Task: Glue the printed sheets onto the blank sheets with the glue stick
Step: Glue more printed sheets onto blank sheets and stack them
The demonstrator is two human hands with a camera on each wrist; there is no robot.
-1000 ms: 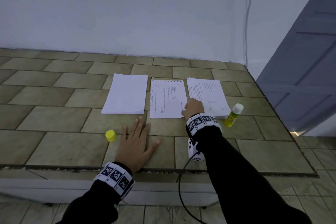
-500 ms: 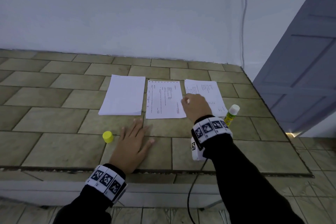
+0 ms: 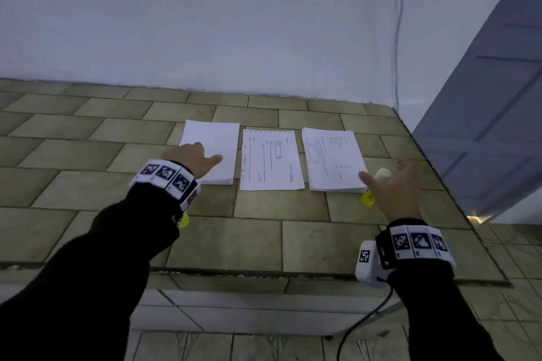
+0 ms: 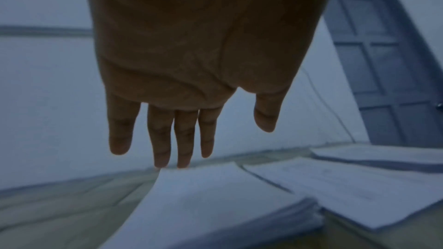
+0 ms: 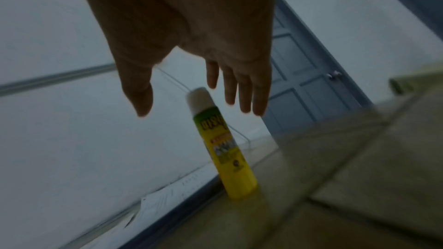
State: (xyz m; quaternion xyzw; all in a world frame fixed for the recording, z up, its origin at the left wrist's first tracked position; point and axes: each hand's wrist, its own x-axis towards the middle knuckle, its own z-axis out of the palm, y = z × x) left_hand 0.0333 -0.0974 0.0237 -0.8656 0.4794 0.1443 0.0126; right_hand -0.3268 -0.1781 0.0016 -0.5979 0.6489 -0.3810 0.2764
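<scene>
A stack of blank sheets point(image 3: 217, 143) point(image 4: 215, 202) lies on the tiled table, left of a single printed sheet point(image 3: 271, 160) and a stack of printed sheets point(image 3: 333, 160). My left hand point(image 3: 193, 157) point(image 4: 189, 133) hovers over the blank stack with straight fingers, holding nothing. The yellow glue stick point(image 5: 225, 147) point(image 3: 368, 199) stands upright, uncapped, at the right of the printed stack. My right hand point(image 3: 399, 184) point(image 5: 203, 90) is spread open just above its white tip, apart from it. The yellow cap point(image 3: 184, 221) sits partly hidden under my left wrist.
The tiled table point(image 3: 308, 237) ends at a front edge near me and a right edge past the glue stick. A white wall rises behind the sheets. A grey door point(image 3: 498, 114) stands at the right. A black cable point(image 3: 363, 322) hangs from my right wrist.
My left hand lifted off the table and moved forward over the blank stack. My right hand left the middle printed sheet and swung right, opening above the glue stick.
</scene>
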